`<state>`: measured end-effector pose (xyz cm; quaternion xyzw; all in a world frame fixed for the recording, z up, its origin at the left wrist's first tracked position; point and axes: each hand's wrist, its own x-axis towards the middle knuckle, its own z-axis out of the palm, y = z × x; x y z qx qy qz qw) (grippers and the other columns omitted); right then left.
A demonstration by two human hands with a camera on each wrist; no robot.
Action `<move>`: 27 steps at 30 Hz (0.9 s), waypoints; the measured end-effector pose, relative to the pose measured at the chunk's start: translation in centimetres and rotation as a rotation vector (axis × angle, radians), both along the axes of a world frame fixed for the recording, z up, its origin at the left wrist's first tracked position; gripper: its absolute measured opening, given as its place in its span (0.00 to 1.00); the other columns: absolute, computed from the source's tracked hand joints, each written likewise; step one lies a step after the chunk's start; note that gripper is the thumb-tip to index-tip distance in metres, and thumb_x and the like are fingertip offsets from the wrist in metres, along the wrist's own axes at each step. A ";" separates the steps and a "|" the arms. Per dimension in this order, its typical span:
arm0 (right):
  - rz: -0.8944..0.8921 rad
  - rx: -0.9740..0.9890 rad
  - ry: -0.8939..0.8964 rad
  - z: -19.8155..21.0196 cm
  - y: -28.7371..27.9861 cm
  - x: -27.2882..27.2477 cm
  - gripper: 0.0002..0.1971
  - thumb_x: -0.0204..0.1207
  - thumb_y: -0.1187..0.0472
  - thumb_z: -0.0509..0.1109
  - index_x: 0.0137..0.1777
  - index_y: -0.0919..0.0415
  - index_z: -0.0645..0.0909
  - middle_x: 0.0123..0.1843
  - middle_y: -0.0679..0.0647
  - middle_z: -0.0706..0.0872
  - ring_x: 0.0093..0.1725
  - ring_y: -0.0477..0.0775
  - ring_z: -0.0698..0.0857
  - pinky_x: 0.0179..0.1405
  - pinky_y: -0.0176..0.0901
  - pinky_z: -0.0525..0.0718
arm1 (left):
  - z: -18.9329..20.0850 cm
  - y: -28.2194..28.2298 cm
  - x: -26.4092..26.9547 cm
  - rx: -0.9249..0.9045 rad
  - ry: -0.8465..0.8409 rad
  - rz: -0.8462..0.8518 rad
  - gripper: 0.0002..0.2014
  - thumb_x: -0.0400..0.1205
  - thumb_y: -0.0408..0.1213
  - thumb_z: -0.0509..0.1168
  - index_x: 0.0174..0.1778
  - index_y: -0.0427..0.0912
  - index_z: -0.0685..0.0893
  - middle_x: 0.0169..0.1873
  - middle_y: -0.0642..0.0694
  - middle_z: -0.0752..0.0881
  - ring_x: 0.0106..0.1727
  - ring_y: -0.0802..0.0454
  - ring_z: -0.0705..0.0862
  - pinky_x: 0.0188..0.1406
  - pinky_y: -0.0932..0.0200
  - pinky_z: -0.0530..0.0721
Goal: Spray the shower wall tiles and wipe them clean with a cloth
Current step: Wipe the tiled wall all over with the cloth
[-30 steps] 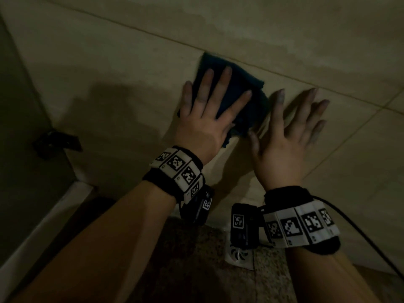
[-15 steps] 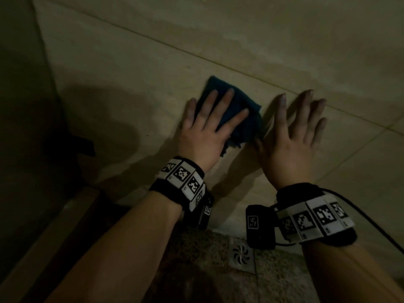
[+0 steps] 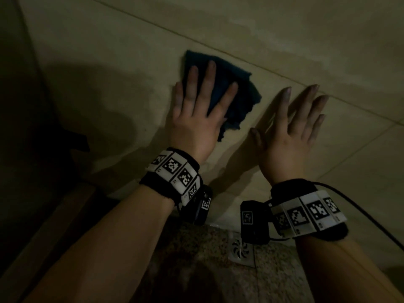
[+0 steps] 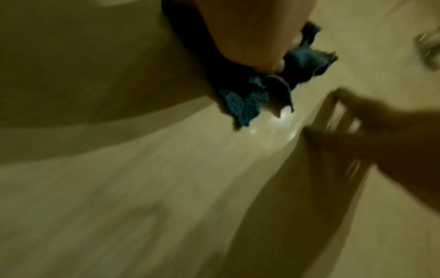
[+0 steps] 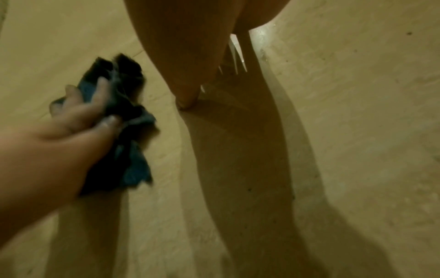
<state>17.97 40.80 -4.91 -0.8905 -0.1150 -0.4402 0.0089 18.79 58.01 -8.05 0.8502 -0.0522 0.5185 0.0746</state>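
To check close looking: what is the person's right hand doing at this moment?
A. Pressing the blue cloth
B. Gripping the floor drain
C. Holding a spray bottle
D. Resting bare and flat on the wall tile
D: the right hand lies flat with fingers spread on the wall tile, beside the blue cloth, which the left hand presses.

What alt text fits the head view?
A left hand presses a dark blue cloth flat against a beige tiled shower wall, while the right hand rests open on the tile beside it. A floor drain lies below.

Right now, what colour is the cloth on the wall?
Dark blue. The cloth shows its colour best in the right wrist view, pressed under the left hand.
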 end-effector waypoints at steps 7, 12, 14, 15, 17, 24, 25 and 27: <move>0.045 -0.023 0.072 -1.5 1.6 -0.8 0.41 0.77 0.46 0.67 0.83 0.57 0.49 0.81 0.74 0.50 0.80 0.75 0.47 0.79 0.57 0.36 | -4.8 1.2 -0.2 0.052 0.069 -0.076 0.30 0.83 0.46 0.57 0.80 0.53 0.54 0.79 0.47 0.25 0.80 0.39 0.42 0.79 0.40 0.33; 0.059 -0.043 0.061 -0.8 2.5 -0.8 0.42 0.76 0.49 0.69 0.83 0.57 0.50 0.82 0.73 0.49 0.80 0.76 0.47 0.79 0.62 0.39 | -4.7 1.8 -0.2 0.080 0.075 -0.053 0.32 0.80 0.45 0.58 0.80 0.52 0.54 0.79 0.46 0.26 0.81 0.40 0.38 0.79 0.44 0.29; 0.076 -0.045 0.044 -0.4 2.7 -0.4 0.41 0.76 0.49 0.68 0.83 0.56 0.49 0.82 0.74 0.49 0.80 0.76 0.47 0.79 0.59 0.37 | -3.7 1.8 -0.2 0.060 0.069 -0.035 0.31 0.80 0.45 0.57 0.80 0.52 0.55 0.82 0.41 0.39 0.81 0.37 0.45 0.79 0.45 0.30; 0.081 -0.045 0.040 -0.3 2.9 -0.3 0.41 0.77 0.48 0.68 0.83 0.56 0.49 0.81 0.74 0.49 0.80 0.76 0.47 0.79 0.59 0.37 | -2.9 1.8 -0.2 0.030 0.058 -0.022 0.30 0.81 0.45 0.57 0.80 0.52 0.56 0.81 0.38 0.47 0.80 0.36 0.49 0.79 0.44 0.33; 0.069 -0.053 0.038 -0.2 3.1 -0.1 0.41 0.77 0.47 0.67 0.83 0.57 0.49 0.81 0.75 0.50 0.80 0.77 0.47 0.79 0.61 0.39 | -0.8 1.9 -0.3 -0.055 0.028 0.009 0.28 0.82 0.46 0.56 0.80 0.50 0.60 0.80 0.33 0.58 0.78 0.33 0.52 0.79 0.40 0.42; 0.053 -0.060 0.019 -0.6 3.3 0.2 0.41 0.77 0.47 0.66 0.83 0.60 0.50 0.80 0.77 0.50 0.79 0.79 0.47 0.79 0.63 0.41 | 2.0 2.0 -0.3 -0.108 -0.002 0.077 0.29 0.82 0.46 0.58 0.80 0.45 0.64 0.77 0.28 0.64 0.78 0.29 0.58 0.78 0.37 0.50; 0.050 -0.058 0.014 -0.6 3.4 0.2 0.41 0.77 0.47 0.67 0.83 0.60 0.50 0.80 0.77 0.51 0.79 0.79 0.48 0.78 0.64 0.42 | 1.7 2.0 -0.3 -0.107 -0.003 0.064 0.29 0.82 0.46 0.58 0.80 0.45 0.64 0.77 0.28 0.64 0.78 0.29 0.57 0.78 0.38 0.49; 0.055 -0.049 0.011 -0.7 3.6 0.2 0.40 0.78 0.47 0.66 0.82 0.61 0.51 0.80 0.78 0.51 0.79 0.79 0.48 0.78 0.64 0.42 | 0.5 2.1 -0.3 -0.113 0.004 0.030 0.28 0.82 0.44 0.58 0.80 0.44 0.65 0.77 0.27 0.64 0.78 0.30 0.55 0.78 0.37 0.49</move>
